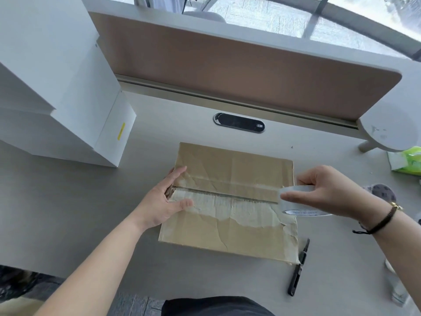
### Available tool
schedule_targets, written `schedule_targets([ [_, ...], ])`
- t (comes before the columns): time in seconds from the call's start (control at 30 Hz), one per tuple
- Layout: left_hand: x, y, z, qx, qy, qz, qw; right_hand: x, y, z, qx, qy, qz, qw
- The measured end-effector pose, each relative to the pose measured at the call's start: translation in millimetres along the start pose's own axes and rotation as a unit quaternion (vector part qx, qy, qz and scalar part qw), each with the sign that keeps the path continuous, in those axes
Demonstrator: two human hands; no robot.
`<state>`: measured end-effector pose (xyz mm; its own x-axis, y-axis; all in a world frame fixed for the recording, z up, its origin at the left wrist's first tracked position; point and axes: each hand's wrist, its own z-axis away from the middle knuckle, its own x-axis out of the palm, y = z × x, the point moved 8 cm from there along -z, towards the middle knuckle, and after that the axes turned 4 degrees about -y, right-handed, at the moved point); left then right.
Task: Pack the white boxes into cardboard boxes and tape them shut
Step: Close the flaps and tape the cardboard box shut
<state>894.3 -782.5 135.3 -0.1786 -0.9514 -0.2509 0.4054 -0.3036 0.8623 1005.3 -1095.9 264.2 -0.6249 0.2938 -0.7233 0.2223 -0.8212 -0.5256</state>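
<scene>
A worn cardboard box [230, 229] lies flat on the grey desk [68, 213] with both top flaps folded down and meeting at a centre seam. My left hand [164, 199] rests on the box's left end, fingers straight, pressing the flaps at the seam. My right hand [328, 192] grips a roll of clear tape [296, 201] at the box's right edge. A strip of tape runs from the roll along the seam toward my left hand. Stacked white boxes [57, 87] stand at the desk's left.
A black utility knife [298, 270] lies on the desk just right of the cardboard box. A green packet [407, 160] sits at the far right beside a round white stand [391, 128]. A brown divider panel [227, 65] closes the desk's back edge.
</scene>
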Motion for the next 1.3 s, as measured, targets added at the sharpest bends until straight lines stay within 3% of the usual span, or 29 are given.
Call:
schedule_targets([
  [0.1, 0.3, -0.3, -0.3, -0.006, 0.006, 0.005, 1.0, -2.1, 5.3, 3.9, 0.005, -0.015, -0.07, 0.997],
  [0.17, -0.6, -1.9, -0.4, -0.012, 0.015, 0.006, 1.0, -2.1, 2.6, 8.1, -0.006, -0.049, -0.194, 0.98],
  [0.27, 0.1, -0.5, 0.5, -0.011, 0.019, 0.004, 1.0, -6.5, -24.0, 17.0, -0.085, -0.106, -0.394, 0.909],
  [0.33, 1.7, 1.3, 0.5, -0.008, 0.014, 0.008, 1.0, -18.7, -49.4, 25.3, -0.13, -0.12, -0.438, 0.881],
  [0.43, 2.1, 0.9, -0.6, -0.008, 0.009, 0.013, 1.0, -35.7, -62.3, 29.9, -0.147, -0.111, -0.388, 0.903],
  [0.53, 1.8, 1.4, -0.9, -0.01, 0.01, 0.017, 1.0, -41.8, -35.6, 28.4, -0.09, -0.077, -0.304, 0.945],
  [0.7, 2.1, 3.4, 0.2, -0.007, 0.019, 0.027, 0.999, -30.2, 21.5, 30.1, 0.004, -0.027, -0.183, 0.983],
  [1.03, 0.6, 5.0, 2.2, -0.006, 0.018, 0.002, 1.0, 1.7, 56.2, 16.1, 0.06, -0.039, -0.085, 0.994],
  [1.3, 0.6, 4.6, 2.0, -0.01, 0.018, -0.001, 1.0, -6.0, 35.2, 13.3, 0.011, 0.003, 0.011, 1.0],
])
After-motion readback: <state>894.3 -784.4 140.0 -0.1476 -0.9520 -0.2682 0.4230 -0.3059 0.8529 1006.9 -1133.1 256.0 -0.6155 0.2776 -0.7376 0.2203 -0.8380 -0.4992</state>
